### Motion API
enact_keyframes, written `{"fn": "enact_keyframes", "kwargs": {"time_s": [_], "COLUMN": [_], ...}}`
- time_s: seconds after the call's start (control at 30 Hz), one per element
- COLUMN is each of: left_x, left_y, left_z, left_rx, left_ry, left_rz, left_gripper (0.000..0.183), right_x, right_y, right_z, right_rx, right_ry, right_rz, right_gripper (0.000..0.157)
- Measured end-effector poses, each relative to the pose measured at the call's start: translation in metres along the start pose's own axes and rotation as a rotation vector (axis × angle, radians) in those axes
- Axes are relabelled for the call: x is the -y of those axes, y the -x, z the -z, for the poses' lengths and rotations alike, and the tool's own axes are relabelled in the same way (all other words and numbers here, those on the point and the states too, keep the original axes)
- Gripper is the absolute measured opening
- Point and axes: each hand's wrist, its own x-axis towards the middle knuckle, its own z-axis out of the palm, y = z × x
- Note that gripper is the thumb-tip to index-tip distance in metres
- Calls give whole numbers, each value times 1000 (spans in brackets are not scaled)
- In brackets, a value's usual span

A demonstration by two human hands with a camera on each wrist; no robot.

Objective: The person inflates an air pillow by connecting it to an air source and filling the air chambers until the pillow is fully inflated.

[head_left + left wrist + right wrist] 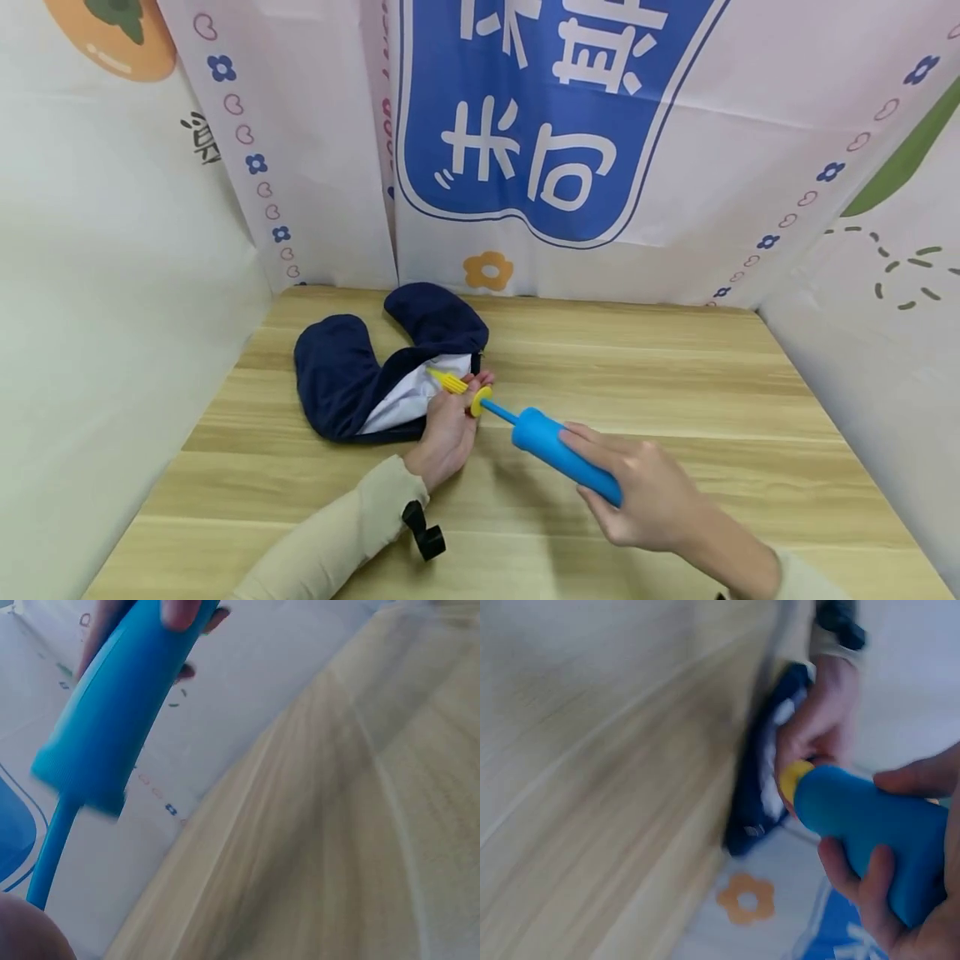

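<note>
A blue hand pump [562,454] with a yellow nozzle end [447,382] slants between both hands. My right hand [648,492] grips its thick blue barrel [870,825], thumb and fingers wrapped round it. My left hand [450,429] holds the front part, between the tapered yellow nozzle and a yellow disc [481,402]. A thin blue rod [51,859] shows between disc and barrel. Just beyond my left hand lies a navy U-shaped neck pillow [333,375], its cover unzipped along the near edge, with white inner fabric [401,404] exposed. The nozzle tip points over that opening.
The wooden tabletop [675,367] stretches to the right of the pillow. Printed cloth [330,142] hangs at the back, with white walls [112,292] on either side. A black strap mount [423,531] sits on my left wrist.
</note>
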Motion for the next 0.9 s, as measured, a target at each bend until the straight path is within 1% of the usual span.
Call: {"fn": "enact_keyframes", "kwargs": {"time_s": [0.13, 0.23, 0.3, 0.4, 0.53, 0.63, 0.77, 0.9], "left_x": [-1, -3, -5, -9, -12, -19, -24, -23], "left_y": [7, 10, 9, 7, 1, -5, -10, -12], "left_z": [9, 10, 11, 13, 12, 12, 10, 7], "left_rx": [-17, -10, 6, 13, 17, 24, 31, 41], "left_ry": [-21, -55, -78, -106, -105, -87, -72, -49], "left_rz": [8, -4, -13, 0, 36, 28, 21, 19], "left_gripper": [36, 35, 36, 39, 44, 46, 47, 45], "right_x": [5, 4, 0, -4, -9, -9, -6, -4], "right_y": [-28, -42, -42, -33, -6, 9, 24, 33], "right_z": [-31, -47, -53, -52, -36, -19, 8, 29], "right_rx": [-10, -32, -35, 8, 66, 68, 65, 78], "right_ry": [-22, -53, -84, -136, -177, -187, -161, -106], "right_rz": [40, 55, 50, 19, -38, -50, -64, -94], "right_gripper": [60, 61, 61, 63, 66, 69, 74, 77]}}
